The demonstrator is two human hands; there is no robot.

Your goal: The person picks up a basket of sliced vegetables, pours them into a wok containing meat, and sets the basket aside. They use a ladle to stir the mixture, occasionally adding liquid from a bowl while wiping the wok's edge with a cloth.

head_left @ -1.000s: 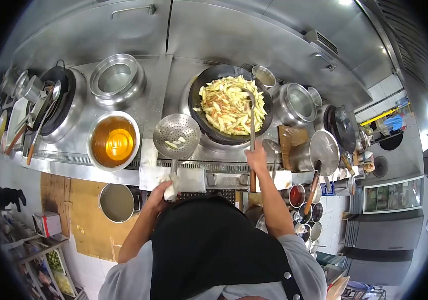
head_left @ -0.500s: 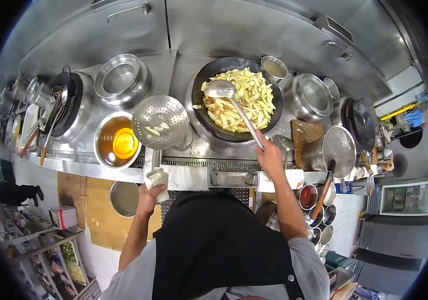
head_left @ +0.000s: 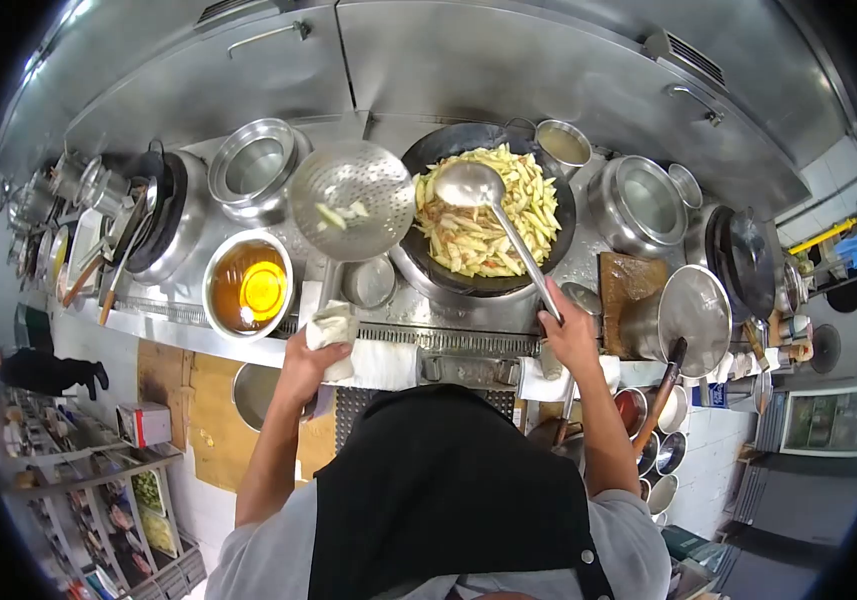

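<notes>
My left hand (head_left: 310,366) is wrapped round a white cloth (head_left: 332,338) on the handle of a large perforated strainer (head_left: 348,205). A few pale pieces lie in the strainer, which is raised at the wok's left edge. My right hand (head_left: 570,330) grips the handle of a metal ladle (head_left: 470,184). The ladle's bowl is over the pale yellow strips (head_left: 508,235) that fill a black wok (head_left: 438,145). Reddish bits show among the strips.
A bowl of amber liquid (head_left: 225,288) stands left of the strainer. Metal pots (head_left: 603,205) flank the wok. On the right are a wooden board (head_left: 620,290) and a deep strainer (head_left: 693,315). Another person (head_left: 43,370) is at the far left.
The strainer has risen and moved closer to the wok. The ladle's bowl has shifted slightly right. The whole view has shifted somewhat, and more of the other person shows.
</notes>
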